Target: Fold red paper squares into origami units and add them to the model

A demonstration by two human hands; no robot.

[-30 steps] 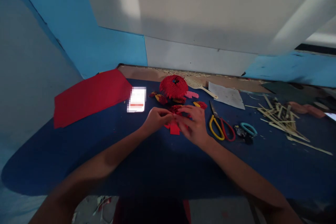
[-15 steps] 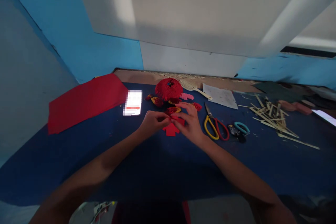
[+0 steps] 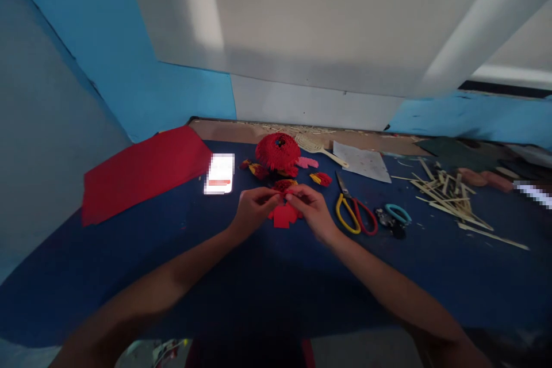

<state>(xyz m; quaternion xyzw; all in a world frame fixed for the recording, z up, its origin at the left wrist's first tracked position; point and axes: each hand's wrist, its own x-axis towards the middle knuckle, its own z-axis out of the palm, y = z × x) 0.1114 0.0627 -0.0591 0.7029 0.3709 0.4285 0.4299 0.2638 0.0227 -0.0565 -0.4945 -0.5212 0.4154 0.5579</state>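
My left hand [image 3: 257, 206] and my right hand [image 3: 308, 207] meet at the middle of the blue table, thumbs and fingers pinched on a small red piece, mostly hidden by the fingertips. Beneath them lie flat red paper pieces [image 3: 282, 217]. Just beyond the fingertips is a red and yellow folded piece [image 3: 285, 184]. A round red piece with a textured surface [image 3: 278, 150] stands behind that. More red and yellow pieces lie to its left [image 3: 257, 169] and right [image 3: 321, 179].
Scissors [image 3: 355, 213] and a blue-handled tool [image 3: 397, 214] lie right of my hands, near a pile of thin sticks [image 3: 452, 195]. A hairbrush [image 3: 319, 148], white paper [image 3: 361, 161] and pink piece [image 3: 307, 163] are behind. Leftward are a lit phone [image 3: 220, 173] and red sheet [image 3: 144, 175].
My right hand's fingers have drawn in from a spread pose to a pinch beside my left fingertips. The red and yellow piece on the right is now uncovered. The view has shifted slightly.
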